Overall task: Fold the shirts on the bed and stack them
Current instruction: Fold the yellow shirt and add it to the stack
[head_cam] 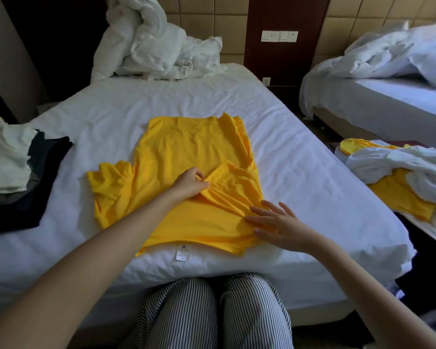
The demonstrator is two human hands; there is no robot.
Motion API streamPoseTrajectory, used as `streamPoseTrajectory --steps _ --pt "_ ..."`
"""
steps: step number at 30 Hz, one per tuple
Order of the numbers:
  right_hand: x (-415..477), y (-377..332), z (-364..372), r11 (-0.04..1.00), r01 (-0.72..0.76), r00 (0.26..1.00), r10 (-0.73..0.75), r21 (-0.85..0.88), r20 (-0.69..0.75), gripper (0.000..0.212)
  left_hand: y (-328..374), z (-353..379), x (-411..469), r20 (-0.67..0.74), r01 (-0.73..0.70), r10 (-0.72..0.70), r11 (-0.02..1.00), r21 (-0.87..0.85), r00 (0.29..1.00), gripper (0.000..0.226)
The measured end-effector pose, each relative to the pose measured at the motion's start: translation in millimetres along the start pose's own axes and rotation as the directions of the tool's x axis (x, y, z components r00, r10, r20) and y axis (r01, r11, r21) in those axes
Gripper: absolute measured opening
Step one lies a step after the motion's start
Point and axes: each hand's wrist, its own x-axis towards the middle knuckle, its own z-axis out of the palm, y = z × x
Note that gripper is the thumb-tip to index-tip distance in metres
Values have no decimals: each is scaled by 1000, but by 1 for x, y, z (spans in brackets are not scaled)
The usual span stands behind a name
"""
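Observation:
A yellow shirt lies spread on the white bed, its right side folded in over the body and its left sleeve sticking out. My left hand pinches the edge of the folded-over sleeve near the shirt's middle. With straight fingers, my right hand presses flat on the shirt's near right corner. A stack of folded shirts, pale on top and dark below, sits at the bed's left edge.
A crumpled white duvet is heaped at the head of the bed. To the right, a pile of white and yellow clothes lies on a separate surface. A second bed stands at the far right.

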Motion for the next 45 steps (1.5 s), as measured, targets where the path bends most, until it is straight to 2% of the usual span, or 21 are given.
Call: streamPoseTrajectory --steps 4,6,9,12,14,16,18,20,22,25,27,29,31,33,35,37,38,39,41,43,45 --pt "10 -27 1 997 -35 999 34 -72 -19 121 -16 -21 -14 -72 -30 29 999 -13 997 26" --pt "19 -45 7 990 -36 998 30 -136 -46 124 -29 -39 -25 -209 -62 66 998 29 976 30" --pt "37 -78 19 973 20 998 -34 -229 -59 121 -53 -77 -48 -516 -83 125 991 104 848 32" --pt "60 -117 30 980 90 993 -102 -179 -56 95 -80 -118 -64 -675 85 -60 996 5 735 38" --pt "78 -142 36 979 126 989 -137 -160 -58 73 -113 -136 -55 -562 257 -360 932 -256 745 56" --pt "95 -166 41 982 136 987 -145 -128 -68 54 -148 -146 -34 -410 286 -515 816 -502 753 82" --pt "109 -187 47 986 153 982 -159 -66 -99 62 -155 -145 -22 -330 194 -486 751 -631 809 70" --pt "117 -205 51 985 168 982 -170 -22 -80 89 -124 -144 -38 -290 142 -414 749 -647 863 51" --pt "119 -218 60 981 175 984 -177 -87 -7 98 -120 -140 -40 -249 136 -414 706 -695 876 39" --pt "118 -230 75 947 235 972 -228 -220 61 73 -135 -147 -46 -129 107 -500 415 -903 856 36" --pt "119 -232 82 948 272 962 -263 -165 70 63 -144 -150 -58 -125 -12 -516 218 -976 847 31" --pt "117 -234 81 944 321 946 -316 -76 68 66 -152 -148 -67 -140 -105 -490 99 -990 860 27" --pt "116 -230 76 929 370 924 -367 -10 108 47 -152 -146 -72 -176 -167 -466 60 -984 867 18" --pt "115 -229 69 920 393 906 -389 11 165 40 -146 -146 -69 -260 -237 -427 108 -965 866 12" --pt "114 -230 61 917 398 895 -388 -4 220 39 -136 -142 -64 -408 -308 -305 328 -893 860 6" --pt "112 -232 57 914 406 881 -393 4 263 39 -120 -133 -67 -480 -424 119 677 -601 869 9" --pt "110 -232 56 912 408 876 -403 37 265 38 -115 -125 -69 -342 -487 371 786 -380 864 14" --pt "106 -230 54 906 411 871 -423 103 250 37 -111 -116 -71 -136 -555 540 822 -126 830 18" --pt "96 -221 48 887 372 877 -432 274 210 32 -116 -107 -72 47 -697 718 655 292 695 25" --pt "86 -207 38 864 310 902 -400 397 165 26 -122 -108 -77 -83 -722 791 592 358 607 25" --pt "83 -195 30 825 227 950 -304 517 67 18 -133 -108 -83 -278 -656 705 709 257 653 27"
